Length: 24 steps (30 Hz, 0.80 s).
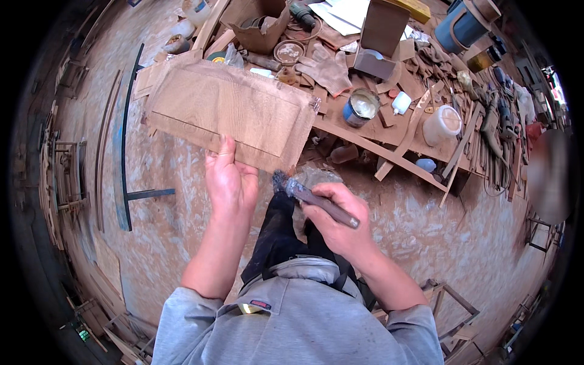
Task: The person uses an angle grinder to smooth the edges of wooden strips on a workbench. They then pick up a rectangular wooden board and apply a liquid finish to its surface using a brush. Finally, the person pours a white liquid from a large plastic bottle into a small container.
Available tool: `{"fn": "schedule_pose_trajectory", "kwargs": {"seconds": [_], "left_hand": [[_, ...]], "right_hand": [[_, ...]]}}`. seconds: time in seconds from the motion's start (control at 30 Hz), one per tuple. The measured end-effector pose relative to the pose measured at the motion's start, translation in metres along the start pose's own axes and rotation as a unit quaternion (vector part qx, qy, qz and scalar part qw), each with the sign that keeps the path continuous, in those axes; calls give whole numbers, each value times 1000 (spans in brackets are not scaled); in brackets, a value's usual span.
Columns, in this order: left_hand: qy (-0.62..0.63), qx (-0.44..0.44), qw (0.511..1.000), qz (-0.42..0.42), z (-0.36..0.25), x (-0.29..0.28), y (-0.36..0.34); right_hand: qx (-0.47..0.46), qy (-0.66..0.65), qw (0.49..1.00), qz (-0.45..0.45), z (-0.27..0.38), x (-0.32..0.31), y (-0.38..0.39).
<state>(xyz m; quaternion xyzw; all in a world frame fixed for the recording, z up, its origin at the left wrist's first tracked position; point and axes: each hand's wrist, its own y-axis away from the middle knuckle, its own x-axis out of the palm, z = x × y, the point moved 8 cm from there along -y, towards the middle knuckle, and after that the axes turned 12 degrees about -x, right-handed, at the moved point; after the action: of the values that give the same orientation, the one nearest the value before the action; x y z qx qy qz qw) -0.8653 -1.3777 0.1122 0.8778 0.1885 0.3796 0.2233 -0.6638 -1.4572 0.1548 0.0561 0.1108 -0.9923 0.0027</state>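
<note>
A flat wooden panel (225, 109), light brown with a raised middle field and darker borders, is held up in front of me. My left hand (232, 179) grips its near edge, thumb on top and the fingers mostly hidden underneath. In my right hand (340, 219) is a brush (325, 205) with a worn wooden handle, the fingers wrapped round it. Its dark, clumped bristles point left and lie close to the panel's near right corner; I cannot tell whether they touch it.
Beyond the panel stands a cluttered workbench (359, 141). On it are an open tin of pale paste (363, 108), a work glove (325, 68), a white jar (442, 126), a cardboard box (258, 27) and power tools (505, 115). A dark metal bar frame (123, 146) lies on the dusty floor at left.
</note>
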Motion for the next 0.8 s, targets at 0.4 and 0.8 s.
{"fn": "schedule_pose_trajectory", "kwargs": {"seconds": [0.4, 0.8], "left_hand": [[-27, 43, 998, 37, -18, 3, 1], [97, -18, 850, 517, -69, 38, -38]], "right_hand": [[56, -27, 997, -47, -17, -16, 1], [73, -334, 932, -123, 8, -56, 5]]}}
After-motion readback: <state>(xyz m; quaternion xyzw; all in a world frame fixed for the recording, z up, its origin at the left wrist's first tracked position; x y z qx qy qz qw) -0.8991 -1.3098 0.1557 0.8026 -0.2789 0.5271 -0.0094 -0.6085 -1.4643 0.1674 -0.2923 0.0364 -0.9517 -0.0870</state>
